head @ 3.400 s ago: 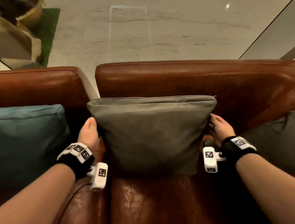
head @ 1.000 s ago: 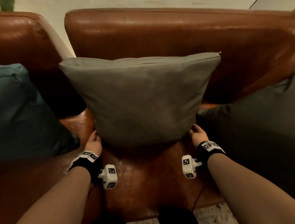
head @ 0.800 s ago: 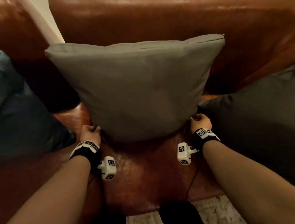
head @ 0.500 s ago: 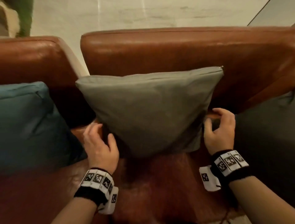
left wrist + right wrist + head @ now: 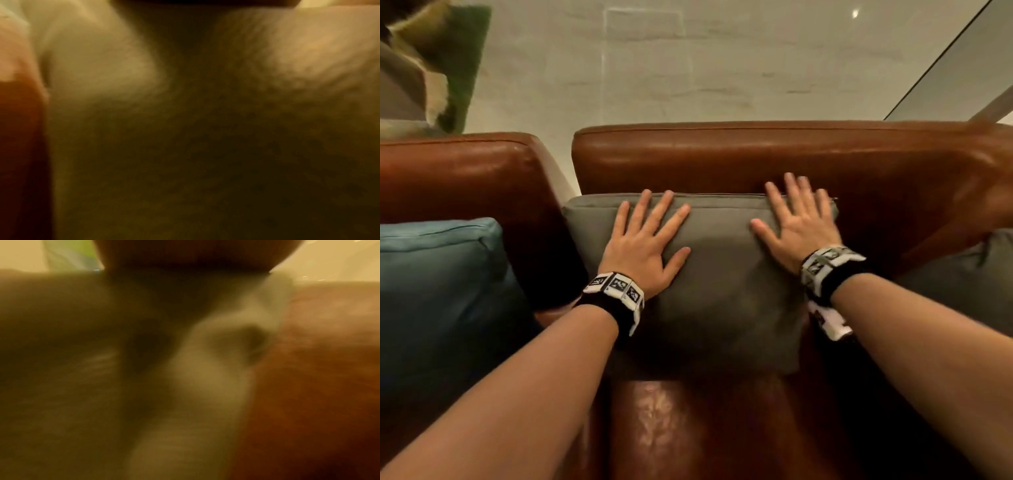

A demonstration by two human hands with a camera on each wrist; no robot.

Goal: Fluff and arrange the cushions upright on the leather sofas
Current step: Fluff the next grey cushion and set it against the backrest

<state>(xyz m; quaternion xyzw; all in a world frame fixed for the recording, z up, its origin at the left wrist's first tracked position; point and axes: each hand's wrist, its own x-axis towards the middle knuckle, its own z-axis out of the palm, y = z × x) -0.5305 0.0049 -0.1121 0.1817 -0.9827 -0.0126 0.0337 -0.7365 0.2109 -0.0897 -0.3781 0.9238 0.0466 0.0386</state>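
Note:
A grey cushion (image 5: pixel 722 291) stands upright against the backrest of the brown leather sofa (image 5: pixel 722 157). My left hand (image 5: pixel 647 236) lies flat on the cushion's upper left face, fingers spread and straight. My right hand (image 5: pixel 796 219) lies flat on its upper right face, fingers reaching the top seam. Both wrist views are blurred; the left wrist view shows only grey cushion fabric (image 5: pixel 205 146) close up, and the right wrist view shows grey fabric (image 5: pixel 61 369) beside brown leather (image 5: pixel 318 369).
A teal cushion (image 5: pixel 438 301) leans on the neighbouring brown sofa (image 5: pixel 465 171) at the left. A dark grey cushion (image 5: pixel 969 274) sits at the right edge. Pale marble floor (image 5: pixel 705 68) lies behind the sofas, with a green mat (image 5: pixel 465 51) at top left.
Both hands left the cushion's lower sides and moved up onto its front face, fingers now spread flat. The head view rose and tilted back toward the floor behind.

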